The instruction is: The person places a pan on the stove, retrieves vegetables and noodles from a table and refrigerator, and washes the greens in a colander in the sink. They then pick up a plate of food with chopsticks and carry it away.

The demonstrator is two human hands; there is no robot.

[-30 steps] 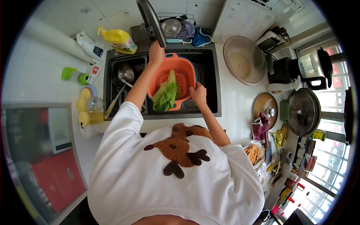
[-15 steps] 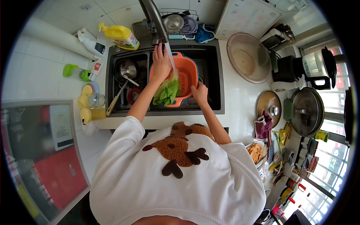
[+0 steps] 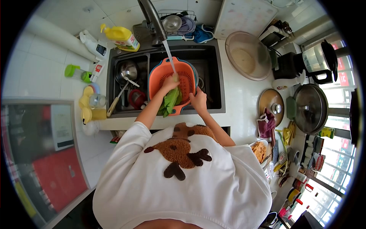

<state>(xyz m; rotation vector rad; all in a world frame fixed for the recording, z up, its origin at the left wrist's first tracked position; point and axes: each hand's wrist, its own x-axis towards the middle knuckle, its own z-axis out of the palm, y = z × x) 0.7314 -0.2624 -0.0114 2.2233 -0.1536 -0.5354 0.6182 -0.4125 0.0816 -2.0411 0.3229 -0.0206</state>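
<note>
My left hand (image 3: pixel 169 83) is closed around the pale stem end of a head of leafy green lettuce (image 3: pixel 169 104). Its leaves hang toward me, over the near side of an orange plastic colander (image 3: pixel 160 70). Water runs from the grey faucet (image 3: pixel 155 21) onto the stem and into the colander. At the colander's right side, my right hand (image 3: pixel 199 100) grips the rim, its thumb on top and the other fingers partly hidden. The colander, which has a blue edge around it, stands in the dark sink (image 3: pixel 213 84).
A steel bowl (image 3: pixel 127 71), a long-handled utensil (image 3: pixel 119 98) and a red item (image 3: pixel 136 98) lie in the left basin. Behind the sink stand a yellow detergent bottle (image 3: pixel 124 37) and a dish rack (image 3: pixel 179 23). A large translucent basin (image 3: pixel 248 55) and a lid (image 3: pixel 271 107) sit to the right.
My left hand has come down from beside the faucet to the lettuce's stem. The lettuce leaves have shifted slightly toward me. My right hand stays on the colander rim. Water runs in both frames.
</note>
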